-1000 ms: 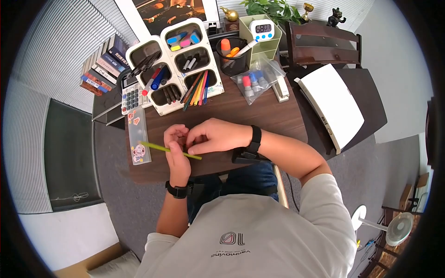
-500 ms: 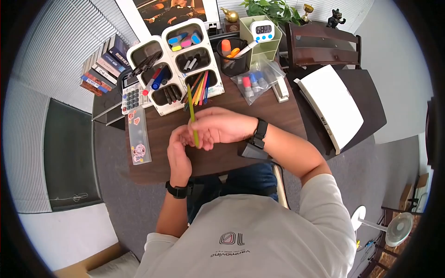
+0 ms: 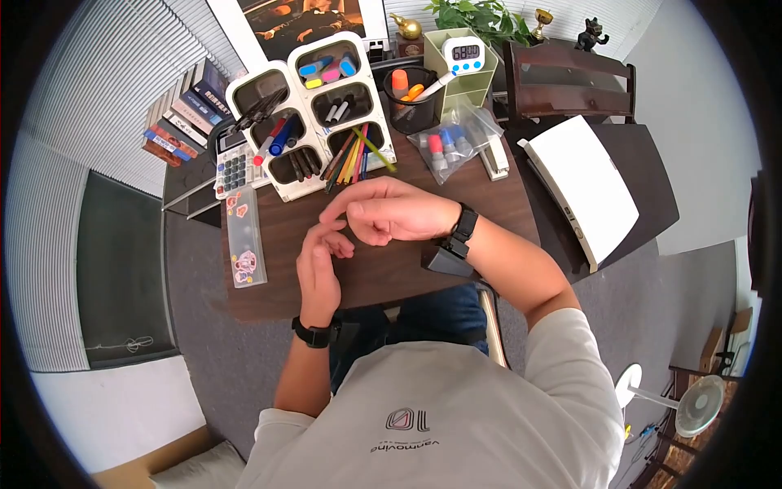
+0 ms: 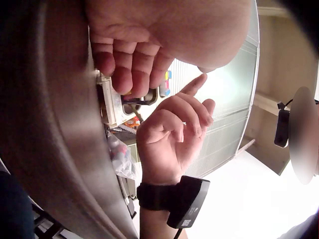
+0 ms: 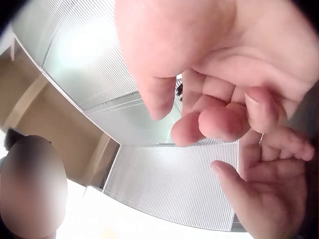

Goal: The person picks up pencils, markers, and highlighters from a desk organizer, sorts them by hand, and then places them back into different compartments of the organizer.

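A yellow-green pencil (image 3: 377, 152) slants across the lower right compartment of the white desk organizer (image 3: 385, 130), overlapping a bundle of colored pencils (image 3: 352, 160) in the head view. Just in front of the organizer, the right hand (image 3: 399, 213) is held over the table with fingers loosely bent and nothing between them. The left hand (image 3: 320, 277) is below and to its left, palm turned inward, fingers relaxed and empty. Fingertips of both hands come close together in the head view. Both palms show bare in the wrist views.
A clear stickered case (image 3: 246, 240) lies at the table's left edge, near a calculator (image 3: 236, 171). Behind the hands are a bag of small bottles (image 3: 448, 148), a stapler (image 3: 494, 159), a black mesh cup (image 3: 407, 116) and a digital timer (image 3: 464, 54).
The yellow-green pencil went from the left hand into the right, which turned it upright; now it is out of both hands, at the organizer. The right hand has moved slightly away from the body.
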Demonstrator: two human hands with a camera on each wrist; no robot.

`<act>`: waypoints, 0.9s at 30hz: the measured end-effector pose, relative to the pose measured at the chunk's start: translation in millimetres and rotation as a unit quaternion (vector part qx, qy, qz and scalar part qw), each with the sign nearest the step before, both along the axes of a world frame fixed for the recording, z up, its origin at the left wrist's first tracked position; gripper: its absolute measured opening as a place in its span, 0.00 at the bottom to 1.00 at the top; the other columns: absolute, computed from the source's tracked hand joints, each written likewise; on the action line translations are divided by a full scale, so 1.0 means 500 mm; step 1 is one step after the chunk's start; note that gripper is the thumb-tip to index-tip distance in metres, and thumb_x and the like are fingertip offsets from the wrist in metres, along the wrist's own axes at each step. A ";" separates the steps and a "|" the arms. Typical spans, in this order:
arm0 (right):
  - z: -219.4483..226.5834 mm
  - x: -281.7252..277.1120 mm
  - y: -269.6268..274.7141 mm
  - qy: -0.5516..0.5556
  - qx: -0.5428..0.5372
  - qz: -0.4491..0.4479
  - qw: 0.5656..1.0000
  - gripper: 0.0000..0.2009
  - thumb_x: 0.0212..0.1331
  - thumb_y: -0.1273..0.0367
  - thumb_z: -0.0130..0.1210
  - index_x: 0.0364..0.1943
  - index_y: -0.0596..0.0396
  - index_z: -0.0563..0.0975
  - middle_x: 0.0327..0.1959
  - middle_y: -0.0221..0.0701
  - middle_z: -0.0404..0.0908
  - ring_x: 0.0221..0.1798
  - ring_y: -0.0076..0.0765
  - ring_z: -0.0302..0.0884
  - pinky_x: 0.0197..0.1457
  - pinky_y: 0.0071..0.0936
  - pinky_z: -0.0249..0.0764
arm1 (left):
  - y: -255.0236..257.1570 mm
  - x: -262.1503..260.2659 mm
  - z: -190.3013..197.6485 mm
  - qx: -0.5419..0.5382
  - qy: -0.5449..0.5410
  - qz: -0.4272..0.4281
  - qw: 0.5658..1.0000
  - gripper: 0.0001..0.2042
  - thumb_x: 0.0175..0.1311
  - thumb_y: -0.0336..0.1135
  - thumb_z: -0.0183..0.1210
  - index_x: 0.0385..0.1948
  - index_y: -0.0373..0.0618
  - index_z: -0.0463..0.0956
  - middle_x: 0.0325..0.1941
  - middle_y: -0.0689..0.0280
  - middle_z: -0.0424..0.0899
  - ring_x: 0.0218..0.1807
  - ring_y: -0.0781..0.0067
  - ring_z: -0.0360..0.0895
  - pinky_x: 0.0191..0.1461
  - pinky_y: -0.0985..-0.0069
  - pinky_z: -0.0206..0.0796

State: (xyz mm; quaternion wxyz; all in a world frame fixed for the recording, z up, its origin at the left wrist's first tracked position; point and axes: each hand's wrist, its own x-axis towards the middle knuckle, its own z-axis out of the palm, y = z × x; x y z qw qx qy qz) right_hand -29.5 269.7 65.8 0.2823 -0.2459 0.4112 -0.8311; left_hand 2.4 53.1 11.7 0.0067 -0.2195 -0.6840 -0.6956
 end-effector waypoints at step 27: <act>-0.017 -0.051 0.048 0.191 0.379 -0.465 0.777 0.17 0.73 0.60 0.55 0.37 0.65 0.78 0.25 0.40 0.82 0.29 0.36 0.84 0.34 0.32 0.77 | 0.118 -0.065 0.062 0.172 -0.222 0.024 0.960 0.24 0.83 0.42 0.46 0.70 0.33 0.64 0.61 0.56 0.77 0.59 0.62 0.81 0.62 0.67 0.74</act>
